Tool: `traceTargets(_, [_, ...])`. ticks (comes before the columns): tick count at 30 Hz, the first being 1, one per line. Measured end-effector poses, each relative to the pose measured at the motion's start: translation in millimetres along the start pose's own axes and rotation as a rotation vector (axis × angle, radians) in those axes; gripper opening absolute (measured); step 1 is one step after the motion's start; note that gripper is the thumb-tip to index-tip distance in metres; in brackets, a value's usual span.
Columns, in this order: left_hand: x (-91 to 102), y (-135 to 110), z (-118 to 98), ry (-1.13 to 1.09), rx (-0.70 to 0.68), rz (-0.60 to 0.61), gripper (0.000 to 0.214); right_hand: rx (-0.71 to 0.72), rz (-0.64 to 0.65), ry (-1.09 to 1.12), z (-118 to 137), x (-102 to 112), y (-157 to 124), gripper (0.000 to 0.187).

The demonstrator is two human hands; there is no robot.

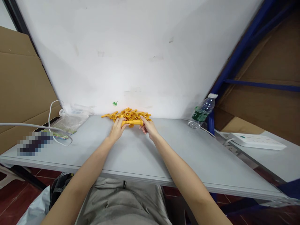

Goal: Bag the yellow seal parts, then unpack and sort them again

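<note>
Both my hands hold one yellow plastic piece [134, 122] level above the grey table. It has a thicker, ribbed cylinder on the right and a slimmer, stepped stem on the left; its exact kind I cannot tell. My left hand [116, 128] is closed on the slim end. The fingers of my right hand [148, 127] grip the thick end. Just behind the hands lies a heap of similar yellow plastic pieces [127, 114], several with round hollow ends facing me. My hands and the held piece hide part of the heap.
The grey table [138, 153] meets a white wall behind. A water bottle [202, 112] leans at the right, near a white power strip [257, 141]. Left are a clear plastic bag [67, 123], a white cable [50, 128] and a blurred-out dark object [35, 143]. Cardboard [21, 81] stands far left.
</note>
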State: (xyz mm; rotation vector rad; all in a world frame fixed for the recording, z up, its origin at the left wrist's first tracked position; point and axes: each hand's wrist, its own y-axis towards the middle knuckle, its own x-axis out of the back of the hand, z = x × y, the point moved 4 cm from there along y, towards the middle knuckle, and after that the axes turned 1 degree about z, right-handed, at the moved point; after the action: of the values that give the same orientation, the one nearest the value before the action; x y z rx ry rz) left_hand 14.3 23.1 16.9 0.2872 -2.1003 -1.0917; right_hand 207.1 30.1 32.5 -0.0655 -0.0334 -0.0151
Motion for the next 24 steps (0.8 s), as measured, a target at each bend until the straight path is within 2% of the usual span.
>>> traceTargets(10, [-1.0, -1.3, 0.5, 0.07, -0.026, -0.022, 0.044, -0.054, 0.024, 0.022, -2.9, 0.2, 1.0, 0.043])
traceTargets(15, [0.2, -1.8, 2.7, 0.118, -0.06, -0.013, 0.047, -0.159, 0.065, 0.124, -8.0, -3.1, 3.6, 0.037])
traceTargets(18, [1.3, -1.6, 2.9, 0.107, -0.083, 0.01, 0.044, -0.259, 0.128, 0.175, -10.4, -5.8, 3.2, 0.038])
traceTargets(21, [2.4, -0.5, 1.7, 0.071, -0.082, 0.015, 0.039, -0.371, 0.256, 0.22, -14.0, -9.5, 2.2, 0.039])
traceTargets(24, [5.4, 1.4, -1.6, 0.038, -0.062, -0.029, 0.035, -0.388, 0.354, 0.302, -12.4, -13.3, 0.5, 0.028])
